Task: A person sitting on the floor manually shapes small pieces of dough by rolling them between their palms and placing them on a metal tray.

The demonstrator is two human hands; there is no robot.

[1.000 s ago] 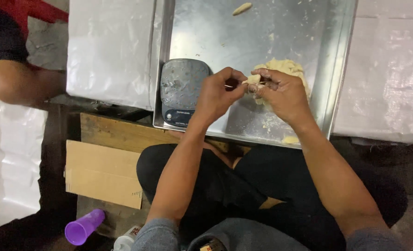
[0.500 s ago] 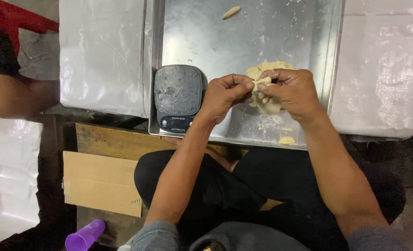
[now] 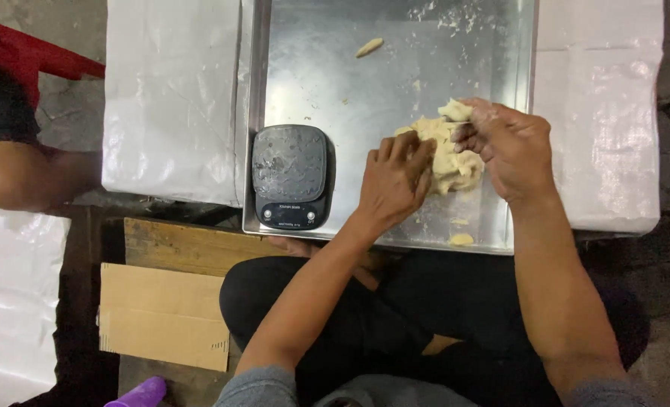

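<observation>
A lump of pale dough (image 3: 452, 158) lies on a large steel tray (image 3: 335, 83). My left hand (image 3: 395, 177) presses down on the lump's left side, fingers spread over it. My right hand (image 3: 504, 147) pinches a small piece of dough (image 3: 455, 111) at the lump's upper right edge. A dark grey kitchen scale (image 3: 291, 177) sits on the tray's near left corner, nothing on it.
A small roll of dough (image 3: 369, 47) lies far on the tray, and a scrap (image 3: 461, 240) near its front edge. White plastic-covered blocks (image 3: 173, 98) flank the tray. Another person's arm (image 3: 26, 177) is at left. Cardboard (image 3: 162, 313) and a purple cup (image 3: 139, 394) lie below.
Both hands were together, pinching a small piece above the lump. Now they have parted: the left presses on the dough and the right holds a piece at its upper edge.
</observation>
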